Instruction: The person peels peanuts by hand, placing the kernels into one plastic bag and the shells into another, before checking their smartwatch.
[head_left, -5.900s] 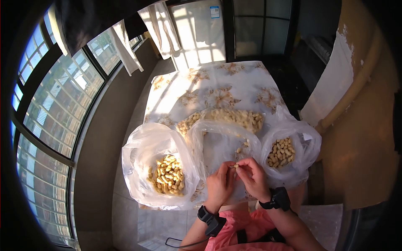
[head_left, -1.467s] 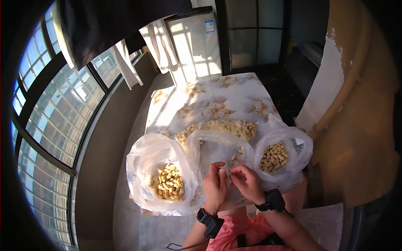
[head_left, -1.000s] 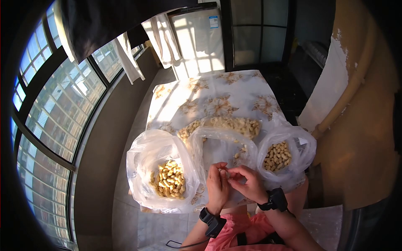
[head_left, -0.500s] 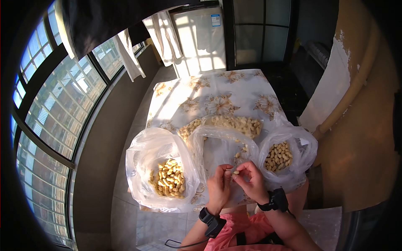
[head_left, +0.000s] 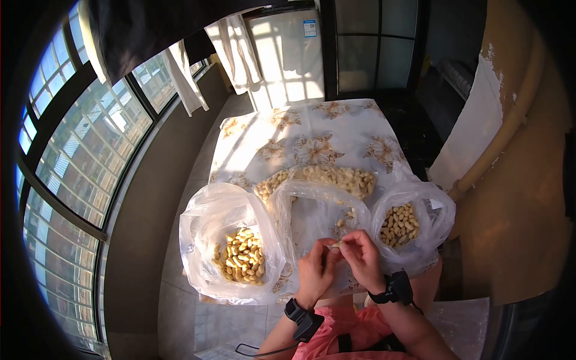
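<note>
My left hand point(head_left: 316, 268) and my right hand point(head_left: 364, 257) meet fingertip to fingertip over the near side of the table. Pinched between them is a small pale peanut point(head_left: 337, 244), mostly covered by the fingers. Just beyond my hands lies the middle clear plastic bag point(head_left: 324, 195), its mouth facing me, with many peanuts point(head_left: 336, 177) along its far side and a few loose near its opening. At left, an open plastic bag point(head_left: 201, 240) holds a heap of sunlit peanuts point(head_left: 242, 255). A smaller open bag point(head_left: 432, 231) with peanuts point(head_left: 399, 225) stands to the right of my hands.
A floral tablecloth point(head_left: 300, 129) covers the table. Barred windows point(head_left: 90, 156) run along the left wall, and a white fridge point(head_left: 285, 60) stands beyond the table. On the right is a brown wall with a pipe point(head_left: 498, 138). A cable point(head_left: 258, 349) trails by my left forearm.
My fingertips have drawn closer together around the peanut. The left fingers have shifted slightly right, and the right fingers are turned a little more over it. The bags stay in place.
</note>
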